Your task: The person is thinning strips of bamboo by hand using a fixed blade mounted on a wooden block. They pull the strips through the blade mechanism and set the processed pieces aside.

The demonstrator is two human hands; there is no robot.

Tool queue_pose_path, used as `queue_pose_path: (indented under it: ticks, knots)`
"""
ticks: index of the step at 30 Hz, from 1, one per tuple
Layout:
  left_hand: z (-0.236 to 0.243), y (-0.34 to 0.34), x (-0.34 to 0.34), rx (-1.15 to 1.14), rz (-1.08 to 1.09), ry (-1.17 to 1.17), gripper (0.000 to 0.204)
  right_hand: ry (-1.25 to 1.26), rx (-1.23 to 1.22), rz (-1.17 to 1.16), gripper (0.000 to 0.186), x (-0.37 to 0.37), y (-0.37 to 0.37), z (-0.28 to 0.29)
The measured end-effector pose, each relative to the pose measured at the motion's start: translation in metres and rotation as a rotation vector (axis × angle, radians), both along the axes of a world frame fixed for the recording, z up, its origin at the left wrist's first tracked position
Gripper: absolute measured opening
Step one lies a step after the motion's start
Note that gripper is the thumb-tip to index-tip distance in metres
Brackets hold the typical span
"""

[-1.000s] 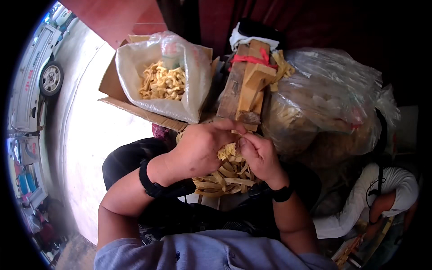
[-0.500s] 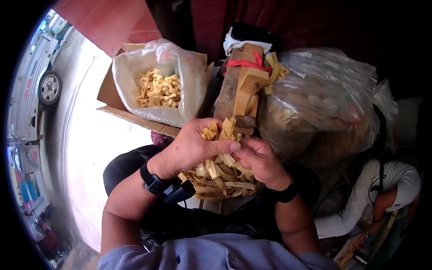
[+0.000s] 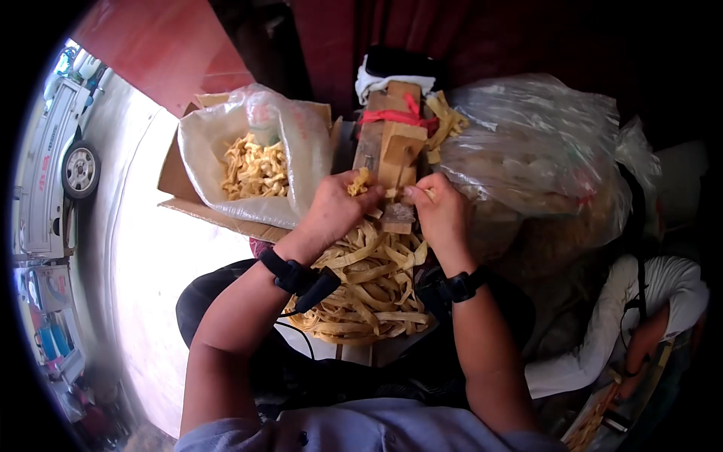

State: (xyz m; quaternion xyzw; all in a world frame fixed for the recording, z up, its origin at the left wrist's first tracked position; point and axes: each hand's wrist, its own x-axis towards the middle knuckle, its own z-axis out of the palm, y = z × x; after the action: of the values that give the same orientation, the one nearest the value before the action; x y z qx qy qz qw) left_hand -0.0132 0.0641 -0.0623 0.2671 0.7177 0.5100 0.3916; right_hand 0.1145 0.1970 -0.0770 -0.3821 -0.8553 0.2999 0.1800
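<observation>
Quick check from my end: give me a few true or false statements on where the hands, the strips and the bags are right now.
1. Both hands, left hand and right hand, are at the wooden block tool. True.
2. The pile of tan strips lies below the hands. True.
3. The left hand is inside the white bag of cut pieces. False: it is outside the bag, beside it.
4. A red band wraps the wooden tool. True.
5. The clear plastic bag is on the person's left. False: it is on the right.
</observation>
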Motion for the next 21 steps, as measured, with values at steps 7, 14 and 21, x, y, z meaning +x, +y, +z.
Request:
queue_pose_path:
  ticks: [7,14,21]
  knots:
    - [0.012,-0.014,0.002,-0.118,0.114,-0.037,0.019,0.392,-0.075,0.109,0.021,0.011,-0.012,-0.005]
    - [0.032,-0.041,0.04,-0.008,0.128,-0.67,0.019,0.534,0.018,0.747,0.016,0.018,-0.037,0.037]
    - [0.056,-0.054,0.064,0.002,-0.673,-0.579,0.033,0.595,-0.316,0.764,0.009,0.032,-0.03,0.059]
